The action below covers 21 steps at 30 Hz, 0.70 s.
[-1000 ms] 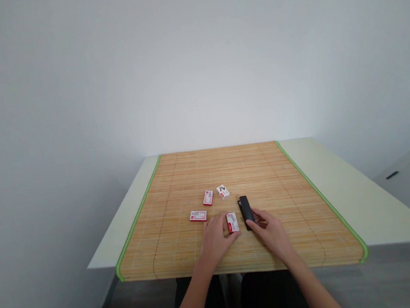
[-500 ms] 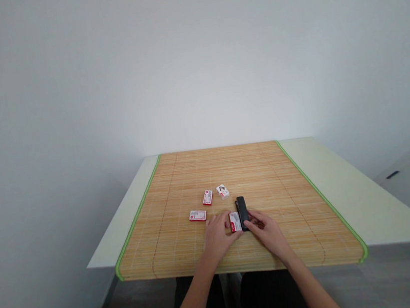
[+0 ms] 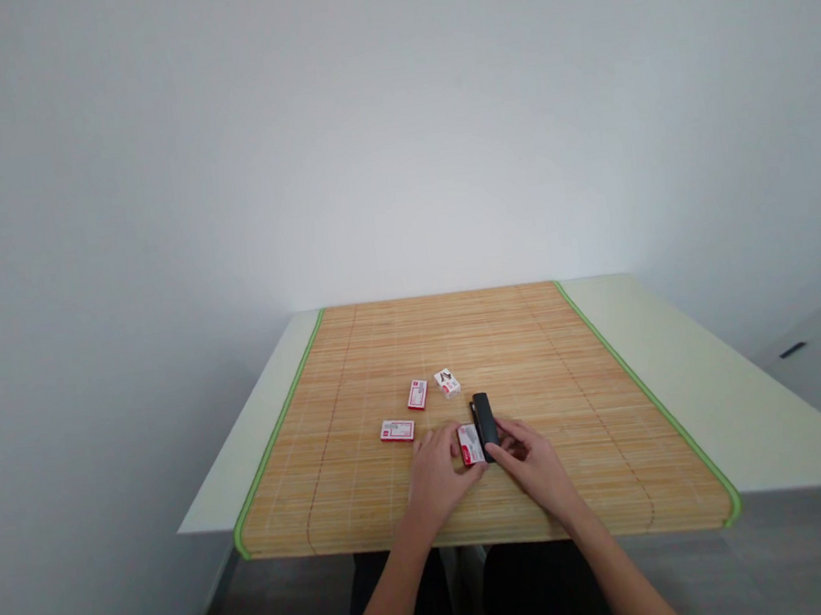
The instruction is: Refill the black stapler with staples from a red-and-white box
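My left hand (image 3: 438,473) is closed on a small red and white box (image 3: 472,444), thumb at its near edge and fingers at its far left side. Right against that box stands a black stapler (image 3: 484,423), its length pointing away from me. My right hand (image 3: 533,463) grips the stapler from the right, thumb on its near end and fingers along its side. Farther left lie two more red and white boxes, one flat (image 3: 397,430) and one turned lengthwise (image 3: 417,394). Beside them is a white box with a dark picture (image 3: 448,382).
A bamboo mat (image 3: 537,351) with green edging covers the middle of a white table (image 3: 766,422). Behind the table rises a pale wall (image 3: 387,129). My dark-clothed legs (image 3: 539,593) are under the table's front edge.
Both hands keep their hold on the box and the stapler, nearly still. The whole view has shifted very slightly.
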Each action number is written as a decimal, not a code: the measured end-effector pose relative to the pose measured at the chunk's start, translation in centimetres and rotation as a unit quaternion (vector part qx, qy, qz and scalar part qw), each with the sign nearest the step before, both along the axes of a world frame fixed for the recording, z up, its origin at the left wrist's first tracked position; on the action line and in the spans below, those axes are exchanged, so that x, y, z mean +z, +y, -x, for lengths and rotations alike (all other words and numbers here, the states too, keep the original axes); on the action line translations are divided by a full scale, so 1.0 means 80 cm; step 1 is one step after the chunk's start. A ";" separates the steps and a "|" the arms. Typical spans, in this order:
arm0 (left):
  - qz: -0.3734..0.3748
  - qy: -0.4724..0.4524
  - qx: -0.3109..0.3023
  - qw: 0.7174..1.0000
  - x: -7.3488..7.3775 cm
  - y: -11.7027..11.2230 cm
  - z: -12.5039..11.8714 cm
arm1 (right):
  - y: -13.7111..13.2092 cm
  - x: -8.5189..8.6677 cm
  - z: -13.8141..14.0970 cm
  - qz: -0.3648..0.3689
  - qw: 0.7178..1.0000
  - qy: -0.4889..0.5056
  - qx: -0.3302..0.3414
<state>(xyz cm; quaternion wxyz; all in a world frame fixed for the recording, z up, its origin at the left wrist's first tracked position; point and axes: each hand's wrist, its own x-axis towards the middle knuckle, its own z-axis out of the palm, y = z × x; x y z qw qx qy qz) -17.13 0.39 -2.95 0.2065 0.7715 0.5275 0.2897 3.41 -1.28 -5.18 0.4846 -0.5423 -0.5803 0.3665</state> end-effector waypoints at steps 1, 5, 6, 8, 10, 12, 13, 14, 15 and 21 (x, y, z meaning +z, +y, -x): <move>-0.014 0.006 0.007 1.000 0.000 -0.002 0.000 | -0.001 0.000 0.002 -0.006 1.000 -0.006 -0.009; -0.084 0.046 0.051 0.994 0.006 -0.001 0.011 | -0.002 0.004 0.009 -0.023 0.999 -0.025 -0.037; -0.095 0.059 0.066 0.992 0.009 0.003 0.018 | -0.001 0.005 0.010 -0.027 0.998 -0.025 -0.042; -0.103 0.083 0.095 0.987 0.014 0.016 0.035 | 0.001 0.008 0.014 -0.043 0.998 -0.025 -0.044; -0.106 0.099 0.110 0.983 0.019 0.034 0.054 | 0.005 0.011 0.017 -0.064 0.997 -0.029 -0.040; -0.107 0.105 0.100 0.984 0.021 0.052 0.069 | 0.011 0.014 0.021 -0.080 0.995 -0.040 -0.037; -0.106 0.105 0.087 0.985 0.022 0.060 0.074 | 0.015 0.014 0.023 -0.085 0.995 -0.046 -0.036; -0.104 0.105 0.068 0.987 0.023 0.066 0.078 | 0.018 0.014 0.025 -0.088 0.994 -0.050 -0.037; -0.103 0.105 0.045 0.988 0.023 0.072 0.081 | 0.021 0.014 0.027 -0.090 0.994 -0.054 -0.038; -0.083 0.106 -0.083 0.987 0.023 0.094 0.075 | 0.027 0.014 0.031 -0.092 0.994 -0.057 -0.029</move>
